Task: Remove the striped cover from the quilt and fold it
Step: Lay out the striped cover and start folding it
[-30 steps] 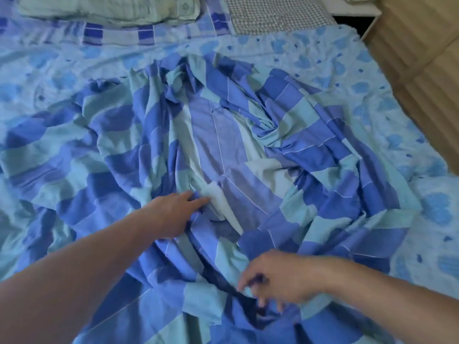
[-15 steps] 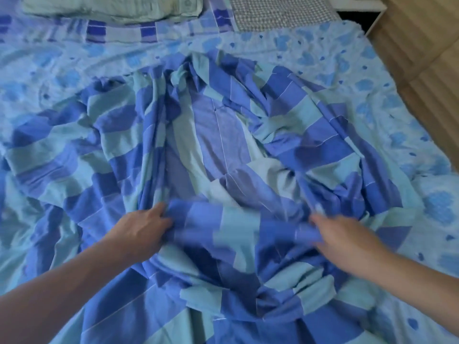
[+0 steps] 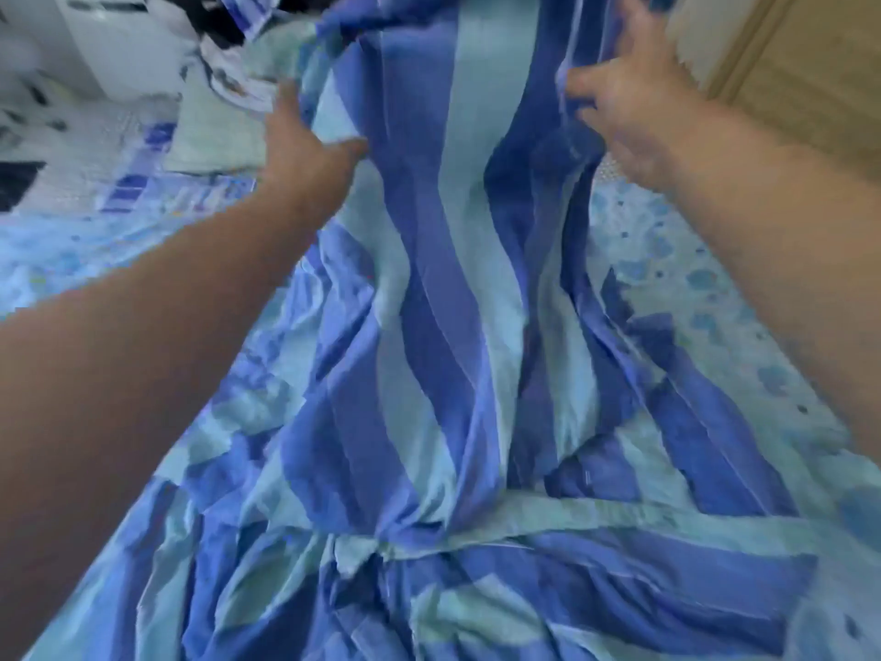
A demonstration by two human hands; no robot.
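Note:
The striped cover (image 3: 443, 288), in blue and pale teal bands, is lifted up in front of me, and its lower part lies crumpled on the bed. My left hand (image 3: 305, 145) grips its left edge high up, thumb against the cloth. Gripping the right edge at about the same height is my right hand (image 3: 629, 112), fingers curled into the fabric. The stretch of cover between the hands hangs in long vertical folds. The picture is blurred. No quilt can be told apart from the cover.
A light blue bed sheet with darker blue spots (image 3: 691, 279) shows at the right and left. A pale green pillow (image 3: 214, 131) lies at the back left. A wooden cabinet (image 3: 791, 64) stands at the right, and white clutter (image 3: 95, 50) sits at the far left.
Both hands have risen from the bed and pulled the gripped edge of the cover up and away from me. The view has tilted upward toward the head of the bed.

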